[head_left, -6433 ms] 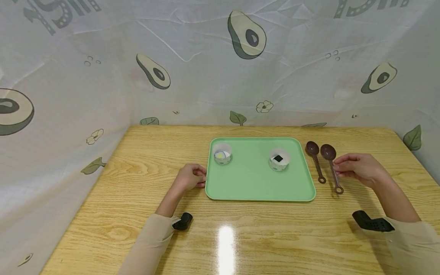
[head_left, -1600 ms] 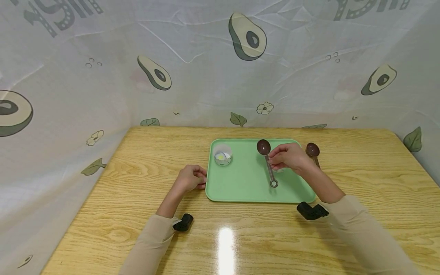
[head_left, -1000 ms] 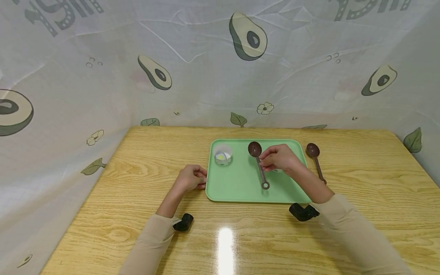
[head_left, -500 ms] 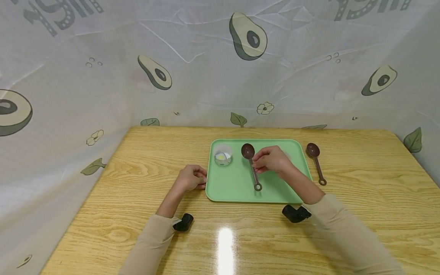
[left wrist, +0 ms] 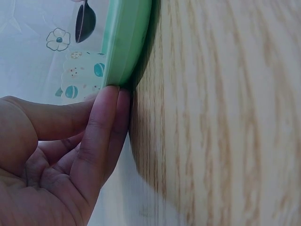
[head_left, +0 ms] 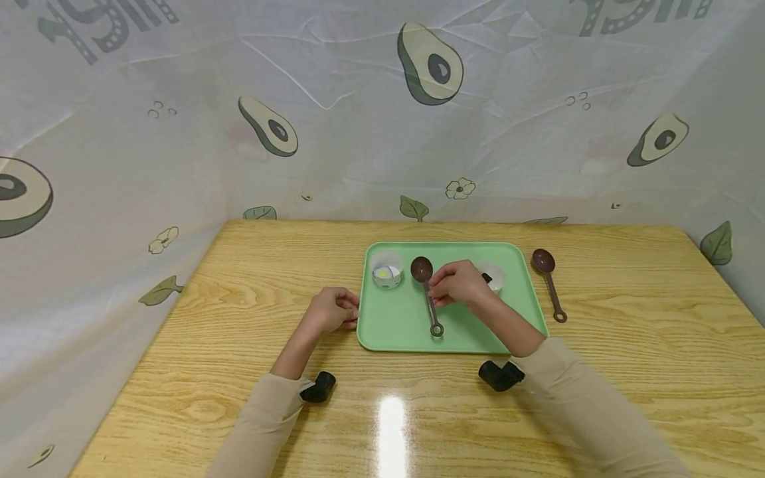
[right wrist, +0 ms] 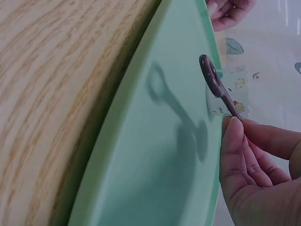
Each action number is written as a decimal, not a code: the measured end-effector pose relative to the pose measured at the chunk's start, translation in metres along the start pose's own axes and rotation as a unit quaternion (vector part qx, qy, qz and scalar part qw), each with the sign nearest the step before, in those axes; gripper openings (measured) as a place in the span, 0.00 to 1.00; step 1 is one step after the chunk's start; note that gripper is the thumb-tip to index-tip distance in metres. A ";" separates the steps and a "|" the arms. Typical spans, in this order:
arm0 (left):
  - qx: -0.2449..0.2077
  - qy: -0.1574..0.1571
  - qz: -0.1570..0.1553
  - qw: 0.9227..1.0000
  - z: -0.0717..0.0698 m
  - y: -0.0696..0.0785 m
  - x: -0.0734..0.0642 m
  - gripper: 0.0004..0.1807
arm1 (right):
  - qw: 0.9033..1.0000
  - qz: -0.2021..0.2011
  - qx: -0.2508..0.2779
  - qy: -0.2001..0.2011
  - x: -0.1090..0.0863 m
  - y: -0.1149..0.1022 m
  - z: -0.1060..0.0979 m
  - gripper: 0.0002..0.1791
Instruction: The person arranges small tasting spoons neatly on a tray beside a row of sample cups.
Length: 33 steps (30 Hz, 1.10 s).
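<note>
Tally by kind, head view; 1 table (head_left: 197,312).
Counted: 2 hands (head_left: 330,309) (head_left: 457,282), 2 sleeves (head_left: 257,421) (head_left: 597,405), 2 wrist cameras (head_left: 319,388) (head_left: 501,376), 1 tray (head_left: 388,325), 2 spoons (head_left: 422,269) (head_left: 545,265), 2 cups (head_left: 387,281) (head_left: 497,276). Cup contents (head_left: 383,273) too small to count surely. Printed on the cloth (head_left: 340,53): 4 large avocados (head_left: 425,53) (head_left: 264,119) (head_left: 663,133) (head_left: 32,189), 2 flowers (head_left: 164,239) (head_left: 459,188), 5 leaves (head_left: 160,291) (head_left: 259,213) (head_left: 412,207) (head_left: 546,220) (head_left: 717,243).

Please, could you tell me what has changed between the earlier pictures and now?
The right hand has carried its brown spoon leftward, from right of the green tray to above it, near the left cup. Nothing was let go. Unchanged: the left hand at the tray's left edge, both cups on the tray, and the other spoon on the table.
</note>
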<state>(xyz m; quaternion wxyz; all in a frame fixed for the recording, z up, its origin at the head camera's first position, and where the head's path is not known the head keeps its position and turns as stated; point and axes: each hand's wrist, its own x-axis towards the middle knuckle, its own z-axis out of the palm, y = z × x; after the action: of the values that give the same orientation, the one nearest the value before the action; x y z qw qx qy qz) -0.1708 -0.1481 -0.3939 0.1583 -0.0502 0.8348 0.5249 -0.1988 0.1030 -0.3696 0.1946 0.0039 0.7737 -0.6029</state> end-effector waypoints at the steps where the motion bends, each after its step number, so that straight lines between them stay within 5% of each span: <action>1: 0.001 -0.001 0.001 1.000 0.000 0.000 0.000 0.08 | 1.000 0.001 0.001 0.001 0.001 0.000 0.001 0.07; 33: -0.002 -0.002 0.002 1.000 0.001 0.002 -0.001 0.08 | 0.998 0.034 0.038 0.035 0.009 0.015 0.019 0.07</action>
<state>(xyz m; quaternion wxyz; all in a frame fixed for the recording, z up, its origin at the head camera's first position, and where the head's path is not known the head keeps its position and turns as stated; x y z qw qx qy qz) -0.1706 -0.1466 -0.3924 0.1590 -0.0482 0.8336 0.5269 -0.1974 0.0870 -0.3903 0.1880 0.0586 0.7561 -0.6241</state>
